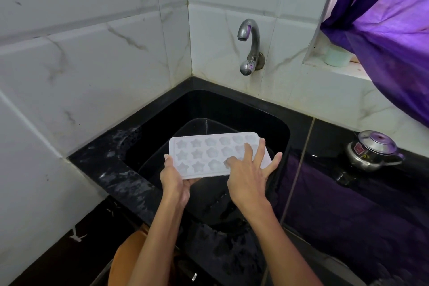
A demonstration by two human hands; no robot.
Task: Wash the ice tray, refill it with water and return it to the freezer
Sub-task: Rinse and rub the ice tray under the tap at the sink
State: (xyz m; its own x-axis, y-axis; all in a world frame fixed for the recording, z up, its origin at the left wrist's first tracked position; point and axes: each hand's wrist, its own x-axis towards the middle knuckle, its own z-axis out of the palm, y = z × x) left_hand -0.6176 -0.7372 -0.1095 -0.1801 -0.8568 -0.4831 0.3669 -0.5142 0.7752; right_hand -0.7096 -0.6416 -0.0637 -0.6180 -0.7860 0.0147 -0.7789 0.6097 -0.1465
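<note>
Gripping ice tray (pixel 204 153) with my left hand (pixel 174 179); right hand's (pixel 248 179) straight fingers (pixel 232 160) rub its moulds.
Washing underway over sink (pixel 282 127); tap (pixel 249 39) at twelve o'clock dry; refilling, freezing remain.

Open air between tap (pixel 248 30) spout and ice tray (pixel 209 153), wide enough for passage down into black sink (pixel 267 121). Blocked left and far by 2 tiled walls (pixel 92 53) meeting at the corner. Crowded right by hanging purple curtain (pixel 390 30) and steel kettle (pixel 371 151) on counter (pixel 325 193). Near side taken by both forearms.
</note>
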